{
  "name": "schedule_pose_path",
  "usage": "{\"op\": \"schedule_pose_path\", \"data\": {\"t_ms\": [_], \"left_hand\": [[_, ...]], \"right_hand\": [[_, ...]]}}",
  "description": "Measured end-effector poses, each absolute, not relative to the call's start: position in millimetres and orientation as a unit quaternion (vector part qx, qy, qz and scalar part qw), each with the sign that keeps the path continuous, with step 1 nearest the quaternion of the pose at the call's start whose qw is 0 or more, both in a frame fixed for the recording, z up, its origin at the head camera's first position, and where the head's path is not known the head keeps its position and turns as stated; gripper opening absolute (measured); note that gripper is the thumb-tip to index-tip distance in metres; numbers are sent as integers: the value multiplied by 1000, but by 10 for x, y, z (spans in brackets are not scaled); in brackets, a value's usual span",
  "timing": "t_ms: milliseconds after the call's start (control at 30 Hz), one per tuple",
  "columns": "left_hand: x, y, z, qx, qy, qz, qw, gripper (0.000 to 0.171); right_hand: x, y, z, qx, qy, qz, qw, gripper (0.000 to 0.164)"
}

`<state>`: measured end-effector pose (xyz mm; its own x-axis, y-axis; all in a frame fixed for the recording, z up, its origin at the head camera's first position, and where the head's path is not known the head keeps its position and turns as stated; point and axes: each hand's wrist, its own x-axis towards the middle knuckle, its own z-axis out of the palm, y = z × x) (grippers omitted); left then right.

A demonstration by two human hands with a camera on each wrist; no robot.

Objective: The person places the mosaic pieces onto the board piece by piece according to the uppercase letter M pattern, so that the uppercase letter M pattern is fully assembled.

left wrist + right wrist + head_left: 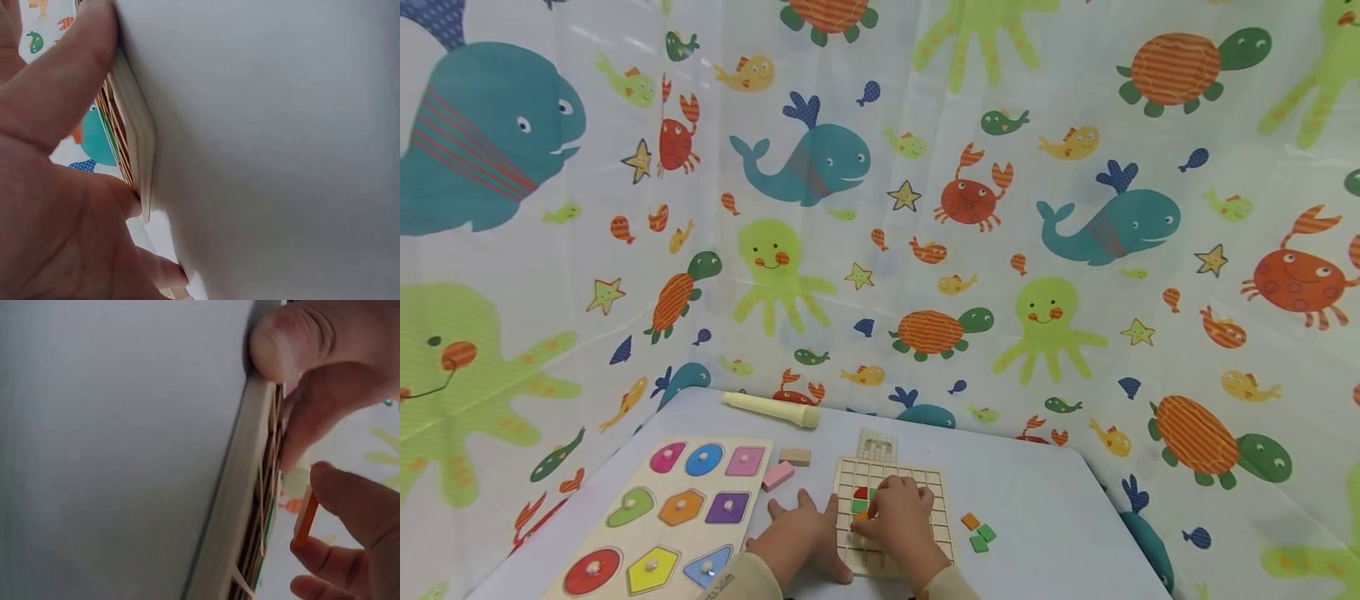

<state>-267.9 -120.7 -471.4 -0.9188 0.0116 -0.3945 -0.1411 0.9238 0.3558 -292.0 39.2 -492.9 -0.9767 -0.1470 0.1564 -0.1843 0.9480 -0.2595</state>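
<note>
My right hand [901, 518] is over the wooden grid board [938, 500], pinching a small square orange tile [305, 515] between thumb and fingertip. In the right wrist view the tile is held on edge, apart from the board. Red [861, 493] and green [858, 506] tiles sit in cells near the board's middle, partly hidden by that hand. Spread beside the board's left edge is my left hand [801, 533], its straight thumb against the near-left corner. The left wrist view shows its fingers [69, 75] extended along the board's side, holding nothing between them.
Right of the board lie loose orange [970, 521] and green [979, 544] tiles. A knobbed shape puzzle [658, 475] covers the table's left. Pink [778, 475] and tan [795, 457] blocks, a small pale grid piece [877, 446] and a cream stick [771, 407] stand farther back.
</note>
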Motion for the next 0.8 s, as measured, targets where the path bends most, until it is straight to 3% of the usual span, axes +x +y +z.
{"op": "schedule_pose_path", "data": {"t_ms": [500,800], "left_hand": [[-2585,-1196,-4639,-21,965,180,191,117],[-2597,-1200,-4636,-28,965,181,187,118]], "right_hand": [[-3003,198,-5006,4,-994,104,32,53],[-3057,116,-5000,-4,-998,52,44,55]]}}
